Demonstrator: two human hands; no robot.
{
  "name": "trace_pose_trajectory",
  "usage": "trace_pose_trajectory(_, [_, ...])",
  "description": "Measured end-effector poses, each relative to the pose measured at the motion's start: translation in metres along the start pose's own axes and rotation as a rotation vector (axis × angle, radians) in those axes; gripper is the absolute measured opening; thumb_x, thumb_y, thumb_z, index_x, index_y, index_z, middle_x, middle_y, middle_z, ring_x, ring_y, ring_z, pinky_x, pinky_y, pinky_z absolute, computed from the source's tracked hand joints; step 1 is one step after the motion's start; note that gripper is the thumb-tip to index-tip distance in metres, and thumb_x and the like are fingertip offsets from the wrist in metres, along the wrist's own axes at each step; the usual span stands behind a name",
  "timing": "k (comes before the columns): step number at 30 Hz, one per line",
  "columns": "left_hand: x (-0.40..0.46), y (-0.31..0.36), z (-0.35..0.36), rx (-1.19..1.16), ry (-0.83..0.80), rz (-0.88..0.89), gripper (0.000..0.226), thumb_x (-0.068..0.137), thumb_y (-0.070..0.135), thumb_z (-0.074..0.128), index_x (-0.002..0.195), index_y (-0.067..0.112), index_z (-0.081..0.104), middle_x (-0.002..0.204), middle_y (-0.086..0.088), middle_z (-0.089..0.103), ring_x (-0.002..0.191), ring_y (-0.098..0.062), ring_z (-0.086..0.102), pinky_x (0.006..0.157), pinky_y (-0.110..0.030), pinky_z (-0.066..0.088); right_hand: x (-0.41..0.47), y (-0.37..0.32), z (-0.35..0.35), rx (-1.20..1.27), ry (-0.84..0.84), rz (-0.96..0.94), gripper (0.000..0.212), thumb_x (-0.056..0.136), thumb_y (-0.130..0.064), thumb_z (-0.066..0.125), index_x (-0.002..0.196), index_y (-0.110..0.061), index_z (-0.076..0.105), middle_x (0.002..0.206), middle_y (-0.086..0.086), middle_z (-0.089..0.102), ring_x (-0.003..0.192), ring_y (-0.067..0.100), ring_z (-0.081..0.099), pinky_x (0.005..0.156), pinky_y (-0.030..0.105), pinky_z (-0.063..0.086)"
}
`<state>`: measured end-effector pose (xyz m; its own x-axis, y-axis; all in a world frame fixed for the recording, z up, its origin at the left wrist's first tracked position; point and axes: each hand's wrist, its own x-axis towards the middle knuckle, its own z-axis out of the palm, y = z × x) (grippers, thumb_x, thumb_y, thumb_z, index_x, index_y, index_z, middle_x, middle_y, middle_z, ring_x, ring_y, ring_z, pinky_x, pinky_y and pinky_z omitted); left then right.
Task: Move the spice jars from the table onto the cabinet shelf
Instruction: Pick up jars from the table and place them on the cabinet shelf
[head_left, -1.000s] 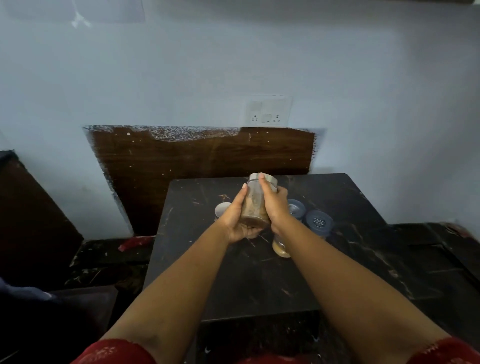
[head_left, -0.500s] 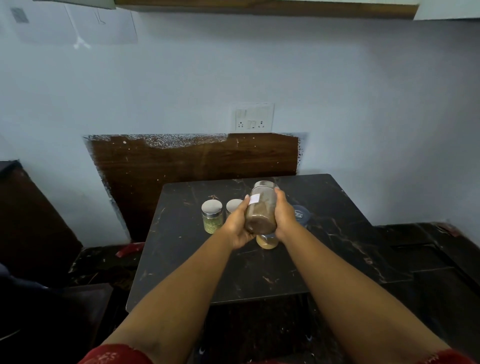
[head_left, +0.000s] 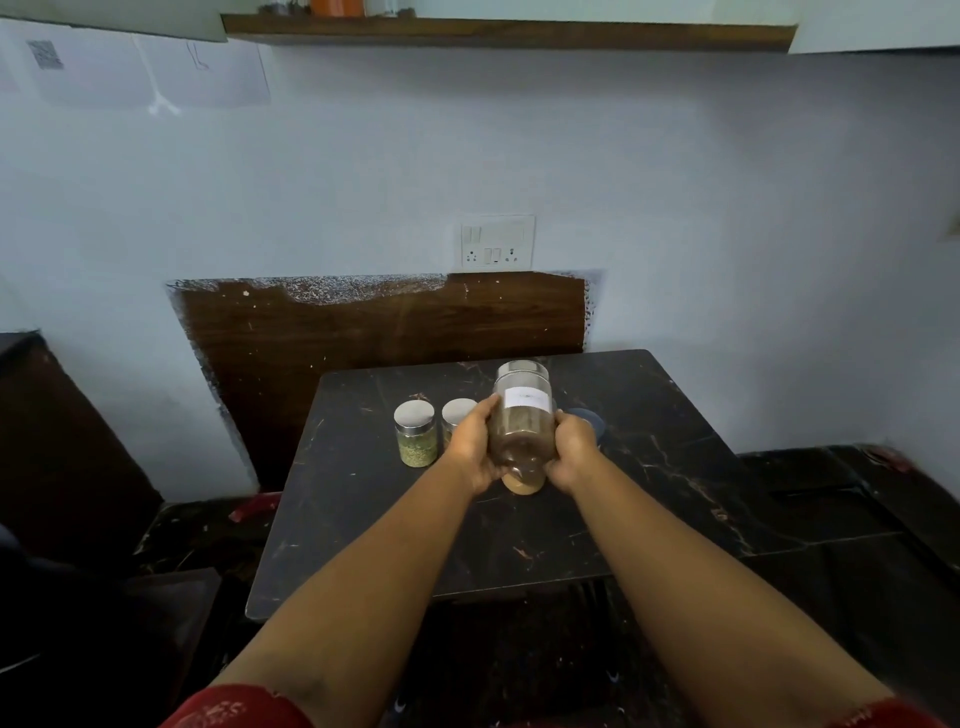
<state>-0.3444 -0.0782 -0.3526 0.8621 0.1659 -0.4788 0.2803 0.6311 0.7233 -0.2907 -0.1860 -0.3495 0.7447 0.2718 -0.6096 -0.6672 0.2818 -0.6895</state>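
Note:
A tall clear jar of brown spice (head_left: 521, 415) with a silver lid and white label is held above the black table (head_left: 649, 499), tilted away from me. My left hand (head_left: 470, 447) grips its left side and my right hand (head_left: 571, 449) its right side. On the table stand a small silver-lidded jar of green spice (head_left: 415, 435) and a second silver-lidded jar (head_left: 458, 415), partly hidden by my left hand. A jar of tan spice (head_left: 522, 484) peeks out below the held jar. A dark blue lid (head_left: 589, 420) shows behind my right hand. The wooden shelf (head_left: 519, 35) runs high along the wall.
Orange and white items (head_left: 337, 7) stand on the shelf at the left. A switch and socket plate (head_left: 497, 243) is on the wall above a dark wooden panel (head_left: 384, 332). Dark furniture (head_left: 62, 447) stands to the left and a low dark surface (head_left: 857, 499) to the right.
The view has tilted up, so the shelf and its items have come into sight. Both hands keep hold of the brown spice jar, which now shows its white label.

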Motion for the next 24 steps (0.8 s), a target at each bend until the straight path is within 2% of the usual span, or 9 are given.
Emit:
trace_pose_trajectory(1, [0.002, 0.0, 0.001, 0.005, -0.005, 0.014, 0.048, 0.09, 0.046, 0.053, 0.126, 0.014, 0.058, 0.112, -0.013, 0.071, 0.097, -0.027, 0.07, 0.07, -0.037, 0.057, -0.001, 0.0, -0.003, 0.019, -0.024, 0.006, 0.031, 0.102, -0.035, 0.04, 0.096, -0.013, 0.06, 0.087, 0.017, 0.072, 0.086, 0.033, 0.069, 0.069, 0.045, 0.058])
trace_pose_trajectory(3, [0.007, -0.003, 0.001, 0.007, -0.01, 0.036, 0.05, 0.088, 0.046, 0.056, 0.127, 0.015, 0.057, 0.11, -0.013, 0.072, 0.096, -0.027, 0.071, 0.072, -0.036, 0.057, -0.002, 0.001, -0.008, 0.04, -0.069, 0.005, 0.029, 0.102, -0.034, 0.039, 0.094, -0.014, 0.059, 0.086, 0.017, 0.073, 0.085, 0.032, 0.07, 0.065, 0.045, 0.058])
trace_pose_trajectory(7, [0.013, -0.011, 0.001, -0.002, -0.008, 0.049, 0.052, 0.089, 0.047, 0.053, 0.131, 0.016, 0.055, 0.115, -0.012, 0.07, 0.104, -0.028, 0.068, 0.084, -0.04, 0.055, -0.003, 0.002, -0.016, 0.041, -0.116, -0.015, 0.028, 0.103, -0.03, 0.037, 0.097, -0.014, 0.06, 0.089, 0.015, 0.074, 0.088, 0.031, 0.07, 0.067, 0.043, 0.058])
trace_pose_trajectory(9, [0.013, -0.014, 0.002, -0.01, -0.017, 0.051, 0.052, 0.09, 0.047, 0.052, 0.132, 0.017, 0.054, 0.118, -0.012, 0.069, 0.107, -0.028, 0.066, 0.092, -0.042, 0.053, -0.003, 0.002, -0.018, 0.048, -0.126, -0.015, 0.026, 0.103, -0.028, 0.038, 0.101, -0.013, 0.06, 0.089, 0.015, 0.074, 0.088, 0.03, 0.071, 0.063, 0.041, 0.058])
trace_pose_trajectory(12, [0.016, -0.014, 0.0, -0.014, -0.018, 0.062, 0.05, 0.092, 0.048, 0.05, 0.132, 0.018, 0.054, 0.118, -0.012, 0.068, 0.108, -0.028, 0.066, 0.096, -0.043, 0.051, -0.005, 0.002, -0.019, 0.068, -0.131, -0.015, 0.026, 0.103, -0.027, 0.039, 0.102, -0.012, 0.06, 0.094, 0.016, 0.073, 0.089, 0.03, 0.07, 0.063, 0.041, 0.057])
trace_pose_trajectory(17, [0.016, -0.011, 0.003, -0.057, -0.016, 0.066, 0.048, 0.094, 0.049, 0.047, 0.126, 0.014, 0.057, 0.112, -0.014, 0.071, 0.102, -0.029, 0.069, 0.085, -0.042, 0.055, -0.004, -0.001, -0.024, 0.002, -0.1, -0.09, 0.024, 0.103, -0.024, 0.041, 0.096, -0.019, 0.063, 0.086, 0.007, 0.074, 0.083, 0.023, 0.071, 0.057, 0.035, 0.058])
trace_pose_trajectory(20, [0.017, -0.006, 0.002, -0.059, -0.006, 0.091, 0.044, 0.095, 0.048, 0.047, 0.118, 0.012, 0.059, 0.101, -0.014, 0.074, 0.094, -0.029, 0.071, 0.077, -0.041, 0.057, -0.001, -0.005, -0.025, -0.061, -0.079, -0.135, 0.02, 0.102, -0.024, 0.045, 0.105, -0.02, 0.065, 0.095, 0.005, 0.074, 0.087, 0.02, 0.072, 0.064, 0.031, 0.058])
trace_pose_trajectory(24, [0.025, 0.001, -0.006, -0.002, 0.034, 0.132, 0.032, 0.094, 0.045, 0.052, 0.106, 0.016, 0.06, 0.086, -0.008, 0.077, 0.083, -0.024, 0.074, 0.072, -0.036, 0.059, 0.001, 0.0, -0.011, -0.179, -0.163, -0.127, 0.027, 0.092, -0.041, 0.061, 0.109, -0.02, 0.061, 0.11, 0.008, 0.071, 0.1, 0.023, 0.069, 0.08, 0.035, 0.057])
